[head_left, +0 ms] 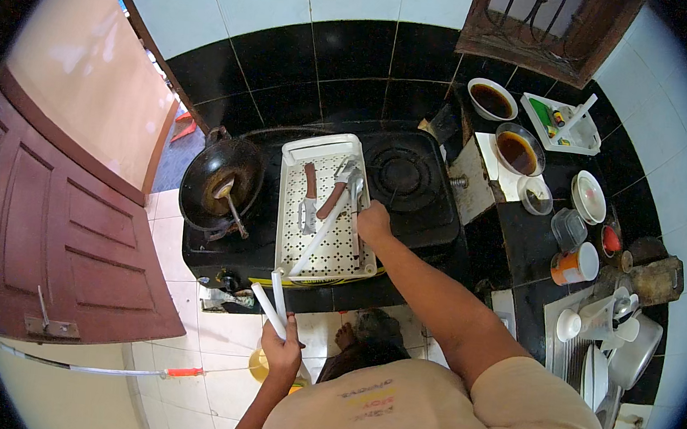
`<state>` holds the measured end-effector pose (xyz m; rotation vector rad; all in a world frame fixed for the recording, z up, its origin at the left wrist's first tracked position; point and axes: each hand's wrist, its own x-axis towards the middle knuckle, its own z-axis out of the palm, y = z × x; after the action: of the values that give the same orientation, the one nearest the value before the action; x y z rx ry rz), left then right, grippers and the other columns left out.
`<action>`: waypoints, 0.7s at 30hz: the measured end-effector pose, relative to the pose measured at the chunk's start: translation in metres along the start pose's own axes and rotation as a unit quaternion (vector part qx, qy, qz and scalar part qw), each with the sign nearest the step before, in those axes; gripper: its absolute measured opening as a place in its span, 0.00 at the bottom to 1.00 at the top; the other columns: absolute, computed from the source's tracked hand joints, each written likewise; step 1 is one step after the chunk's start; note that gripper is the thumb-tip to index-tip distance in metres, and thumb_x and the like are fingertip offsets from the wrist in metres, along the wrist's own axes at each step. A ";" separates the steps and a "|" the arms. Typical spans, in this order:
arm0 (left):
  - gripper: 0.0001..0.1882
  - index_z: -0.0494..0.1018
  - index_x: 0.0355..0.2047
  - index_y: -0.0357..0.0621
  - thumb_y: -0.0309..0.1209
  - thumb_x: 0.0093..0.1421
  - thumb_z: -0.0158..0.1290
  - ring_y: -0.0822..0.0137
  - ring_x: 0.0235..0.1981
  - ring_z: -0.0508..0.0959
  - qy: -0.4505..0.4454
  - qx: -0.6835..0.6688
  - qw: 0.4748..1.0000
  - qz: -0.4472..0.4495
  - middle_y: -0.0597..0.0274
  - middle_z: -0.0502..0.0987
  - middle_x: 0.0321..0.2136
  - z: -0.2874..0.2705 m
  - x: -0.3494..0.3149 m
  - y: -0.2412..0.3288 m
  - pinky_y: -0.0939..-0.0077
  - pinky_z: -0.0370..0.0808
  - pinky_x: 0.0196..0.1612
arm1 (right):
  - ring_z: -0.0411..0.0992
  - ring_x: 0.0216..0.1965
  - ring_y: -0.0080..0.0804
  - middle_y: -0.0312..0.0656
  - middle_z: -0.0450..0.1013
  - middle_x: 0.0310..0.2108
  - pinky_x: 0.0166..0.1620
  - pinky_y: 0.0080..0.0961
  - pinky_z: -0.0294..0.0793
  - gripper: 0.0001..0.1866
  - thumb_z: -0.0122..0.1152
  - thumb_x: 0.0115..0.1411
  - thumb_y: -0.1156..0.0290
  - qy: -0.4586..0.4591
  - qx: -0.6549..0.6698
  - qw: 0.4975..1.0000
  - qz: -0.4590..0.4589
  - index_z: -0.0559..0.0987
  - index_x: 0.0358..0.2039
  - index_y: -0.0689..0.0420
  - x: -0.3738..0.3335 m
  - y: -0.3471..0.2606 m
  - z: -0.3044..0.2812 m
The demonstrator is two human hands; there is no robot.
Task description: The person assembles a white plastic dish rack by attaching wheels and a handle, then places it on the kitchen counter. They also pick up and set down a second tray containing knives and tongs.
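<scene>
My left hand (283, 350) is closed round two white sticks (268, 308) that point up toward the basket; their lower ends are hidden. At the right side of a white perforated basket (283, 250), my right hand (373, 224) has its fingers closed at the metal utensils. What it grips, if anything, is hidden by the hand. In the basket lie a brown-handled metal tool (309, 203), a second brown-handled tool (332, 200) and a long white stick (319, 237) slanting toward the front edge.
The basket rests on a black gas stove (404, 175). A wok (214, 180) with a ladle (234, 209) stands left. Bowls of dark liquid (517, 153), a white tray (579, 137), containers and dishes (596, 375) crowd the right counter. A brown door (81, 224) stands at left.
</scene>
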<state>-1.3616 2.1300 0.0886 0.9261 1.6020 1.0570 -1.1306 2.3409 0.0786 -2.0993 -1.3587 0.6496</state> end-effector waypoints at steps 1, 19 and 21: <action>0.12 0.69 0.38 0.32 0.32 0.63 0.49 0.74 0.17 0.71 -0.027 -0.013 1.000 0.009 0.58 0.72 0.26 0.000 0.002 0.006 0.78 0.73 0.18 | 0.72 0.42 0.59 0.62 0.72 0.39 0.45 0.45 0.72 0.12 0.51 0.53 0.76 0.005 0.016 1.000 0.020 0.73 0.37 0.69 0.002 -0.001 0.002; 0.13 0.70 0.44 0.26 0.26 0.62 0.48 0.71 0.23 0.76 -0.336 -0.142 0.930 0.048 0.57 0.74 0.27 0.101 0.042 0.204 0.73 0.79 0.29 | 0.74 0.32 0.37 0.45 0.75 0.33 0.34 0.29 0.74 0.23 0.53 0.59 0.54 -0.323 0.412 0.848 0.078 0.77 0.44 0.61 -0.009 -0.061 -0.169; 0.12 0.70 0.42 0.28 0.27 0.62 0.48 0.70 0.25 0.76 -0.356 -0.183 0.915 0.054 0.56 0.75 0.28 0.129 0.038 0.221 0.71 0.79 0.31 | 0.73 0.33 0.27 0.42 0.74 0.35 0.32 0.22 0.71 0.25 0.51 0.59 0.53 -0.383 0.496 0.778 -0.043 0.74 0.49 0.60 -0.023 -0.061 -0.223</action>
<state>-1.2282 2.2653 0.2647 0.9918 0.7277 0.9014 -1.0335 2.2987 0.2851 -0.8950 -1.0353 1.8205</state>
